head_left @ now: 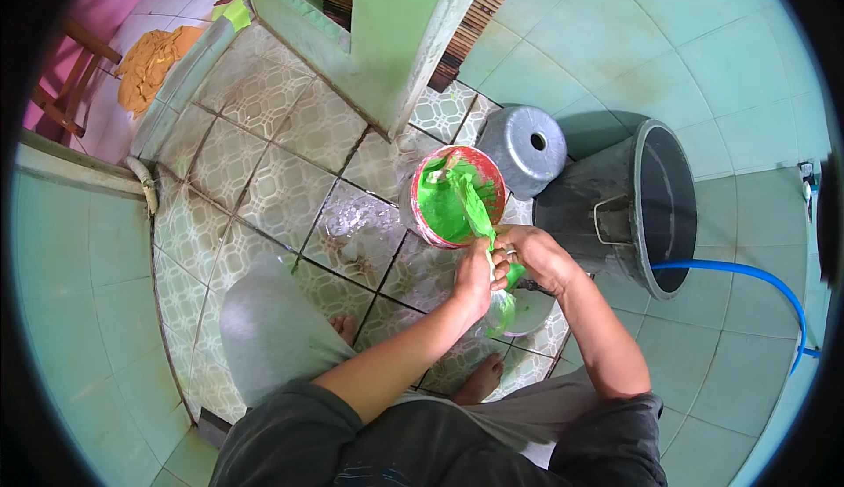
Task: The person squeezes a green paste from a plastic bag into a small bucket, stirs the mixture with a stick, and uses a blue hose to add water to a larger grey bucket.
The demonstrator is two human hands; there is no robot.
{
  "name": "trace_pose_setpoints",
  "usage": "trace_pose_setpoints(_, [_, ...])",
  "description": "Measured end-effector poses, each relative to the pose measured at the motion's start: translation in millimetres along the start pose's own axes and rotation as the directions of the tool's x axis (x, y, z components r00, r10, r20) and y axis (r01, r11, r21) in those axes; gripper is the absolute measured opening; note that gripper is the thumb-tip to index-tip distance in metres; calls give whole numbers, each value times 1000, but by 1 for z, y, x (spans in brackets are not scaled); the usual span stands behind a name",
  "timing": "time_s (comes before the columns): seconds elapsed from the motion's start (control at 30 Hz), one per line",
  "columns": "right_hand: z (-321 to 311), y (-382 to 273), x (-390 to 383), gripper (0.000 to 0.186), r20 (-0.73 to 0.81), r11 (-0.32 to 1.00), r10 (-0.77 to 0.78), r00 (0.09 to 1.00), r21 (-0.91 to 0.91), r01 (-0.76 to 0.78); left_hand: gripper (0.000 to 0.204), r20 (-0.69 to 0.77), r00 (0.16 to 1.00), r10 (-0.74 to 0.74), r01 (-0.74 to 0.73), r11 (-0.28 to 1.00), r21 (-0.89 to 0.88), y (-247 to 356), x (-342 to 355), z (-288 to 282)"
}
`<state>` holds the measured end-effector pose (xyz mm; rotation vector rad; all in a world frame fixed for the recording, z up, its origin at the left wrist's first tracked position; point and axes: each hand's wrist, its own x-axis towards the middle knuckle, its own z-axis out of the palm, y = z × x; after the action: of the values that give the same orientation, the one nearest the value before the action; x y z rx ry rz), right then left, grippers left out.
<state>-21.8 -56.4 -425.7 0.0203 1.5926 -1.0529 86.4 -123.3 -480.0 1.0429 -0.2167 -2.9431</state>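
Observation:
In the middle of the view, both of my hands are closed around a bright green cloth (pixel 475 208). It looks bunched and stretched, running from a red-rimmed bucket (pixel 491 172) up to my fingers. My left hand (pixel 476 278) grips it right beside my right hand (pixel 538 257), which wears a ring. Below my hands a paler, wet-looking end hangs over a whitish round basin (pixel 531 316), partly hidden by my right hand and wrist. More green material fills the bucket; whether all of it is cloth I cannot tell.
A large dark grey bin (pixel 585 206) lies tipped to the right, with a blue hose (pixel 747 267) reaching its mouth. An upturned silver pot (pixel 519 149) with a hole stands behind the bucket. The tiled floor (pixel 264 197) has a wet, foamy patch. Orange cloth (pixel 151 67) lies beyond the ledge.

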Motion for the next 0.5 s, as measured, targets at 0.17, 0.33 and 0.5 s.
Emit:
trace_pose_setpoints(0.17, [7, 1, -3, 16, 45, 1000, -2, 999, -6, 2, 20, 12, 1000, 10, -11, 998, 67, -4, 1, 1])
trace_pose_setpoints(0.33, [-1, 16, 9, 16, -51, 998, -55, 997, -11, 55, 19, 34, 999, -36, 32, 993, 110, -7, -2, 1])
trace_pose_setpoints(0.5, [20, 9, 7, 25, -99, 999, 5, 995, -44, -9, 20, 75, 996, -40, 29, 989, 148, -4, 1, -8])
